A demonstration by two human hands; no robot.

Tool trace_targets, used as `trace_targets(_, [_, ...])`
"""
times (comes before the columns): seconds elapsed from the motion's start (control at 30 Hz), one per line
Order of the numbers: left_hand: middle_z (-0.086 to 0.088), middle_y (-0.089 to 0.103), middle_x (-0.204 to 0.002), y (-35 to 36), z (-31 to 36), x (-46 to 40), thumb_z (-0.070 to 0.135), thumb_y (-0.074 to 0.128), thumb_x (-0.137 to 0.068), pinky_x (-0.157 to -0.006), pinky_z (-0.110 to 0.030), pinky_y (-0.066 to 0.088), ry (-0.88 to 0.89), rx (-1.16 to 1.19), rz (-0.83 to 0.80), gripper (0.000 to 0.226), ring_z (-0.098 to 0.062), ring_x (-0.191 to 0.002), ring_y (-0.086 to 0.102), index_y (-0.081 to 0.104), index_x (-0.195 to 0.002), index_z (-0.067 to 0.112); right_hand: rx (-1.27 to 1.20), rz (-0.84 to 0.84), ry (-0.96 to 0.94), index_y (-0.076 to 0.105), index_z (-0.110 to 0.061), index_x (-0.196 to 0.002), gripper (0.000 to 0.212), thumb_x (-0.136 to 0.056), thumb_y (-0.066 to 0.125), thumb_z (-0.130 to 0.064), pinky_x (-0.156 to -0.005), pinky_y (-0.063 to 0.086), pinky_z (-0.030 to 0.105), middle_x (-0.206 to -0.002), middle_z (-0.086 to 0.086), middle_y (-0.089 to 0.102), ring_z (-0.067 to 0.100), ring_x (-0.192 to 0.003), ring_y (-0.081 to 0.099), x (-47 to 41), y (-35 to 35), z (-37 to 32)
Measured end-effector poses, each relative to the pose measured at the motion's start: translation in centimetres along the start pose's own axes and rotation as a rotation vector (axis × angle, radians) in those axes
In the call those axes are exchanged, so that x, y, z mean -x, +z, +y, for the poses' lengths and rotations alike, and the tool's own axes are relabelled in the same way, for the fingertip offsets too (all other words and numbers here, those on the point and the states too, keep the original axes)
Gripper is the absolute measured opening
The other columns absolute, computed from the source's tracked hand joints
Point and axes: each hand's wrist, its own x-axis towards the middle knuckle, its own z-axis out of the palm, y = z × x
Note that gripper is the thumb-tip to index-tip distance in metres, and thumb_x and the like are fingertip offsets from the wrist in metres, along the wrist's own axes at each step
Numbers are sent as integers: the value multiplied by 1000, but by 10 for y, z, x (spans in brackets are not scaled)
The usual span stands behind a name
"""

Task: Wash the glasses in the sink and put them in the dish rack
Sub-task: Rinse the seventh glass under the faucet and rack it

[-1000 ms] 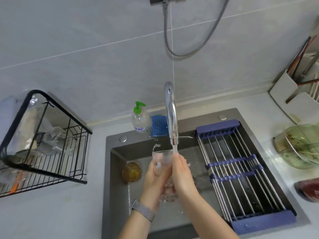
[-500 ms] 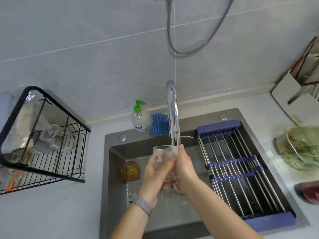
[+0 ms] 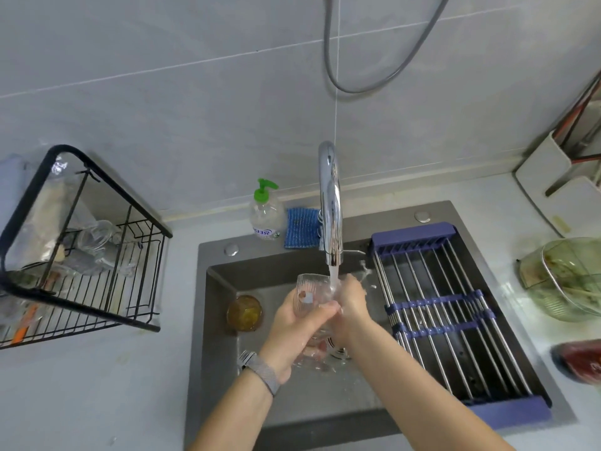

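A clear ribbed drinking glass [image 3: 309, 296] is held over the middle of a dark sink [image 3: 221, 320], mouth tipped up under water running from a chrome tap [image 3: 330, 206]. The left hand [image 3: 294, 330] wraps its fingers around the glass's lower wall, thumb across the front. The right hand [image 3: 351, 307] curls against the far side near the rim, fingers partly hidden by the water, apparently rubbing it. Wet, thin-walled and rigid, the glass is probably light but slippery and breakable; a full wrap around the ribbed middle looks safer than pinching the rim, since the ribs give some purchase. A second, amber glass [image 3: 244, 313] stands upright on the sink floor to the left, just beside the wall. A roll-up drying mat [image 3: 455, 320] with purple bars covers the sink's right part. Behind the sink stand a soap bottle [image 3: 265, 216] with a green pump and a blue sponge [image 3: 301, 227]. On the worktop [image 3: 97, 385] to the left, well apart, a black wire dish rack [image 3: 81, 255] holds what looks like clear glassware.
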Motion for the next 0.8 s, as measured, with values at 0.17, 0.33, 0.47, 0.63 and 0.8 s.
trace_targets(0.17, [-1,73,-104,-3,-1,-3,46,77,-76,-59,-32,57,-11,-25,53,47,-21,-86,71,59,-116,30,29,4,-33,58,-5,-125,51,-104,30,-42,-86,49,39,-110,16,67,29,-97,63,-4,0,4])
trace_targets(0.33, [0,74,-93,1,1,-12,48,71,-81,-69,-47,61,18,-143,152,26,-22,-82,72,64,-100,30,276,-136,-175,48,-20,-132,50,-94,50,-53,-93,52,46,-120,9,63,28,-108,61,-2,-3,20])
trace_targets(0.47, [3,73,-90,-9,-2,-17,39,71,-77,-58,-35,59,101,-410,109,39,-15,-65,68,53,-111,41,469,-252,-524,61,-27,-100,41,-67,85,-26,-70,58,34,-97,9,70,13,-79,70,-6,-25,28])
trace_targets(0.63, [16,62,-116,-13,-2,-8,59,78,-60,-64,-23,50,122,-638,62,92,-9,-75,61,32,-139,48,590,-173,-681,64,-11,-47,59,-97,55,-41,-73,48,26,-53,3,65,10,-55,61,-20,-44,7])
trace_targets(0.8, [9,68,-111,-11,0,-11,55,78,-65,-74,-31,59,143,-697,56,88,-15,-89,69,33,-139,43,823,-303,-860,65,-16,-66,24,-86,73,-27,-61,48,23,-60,-6,64,7,-59,59,-17,-48,9])
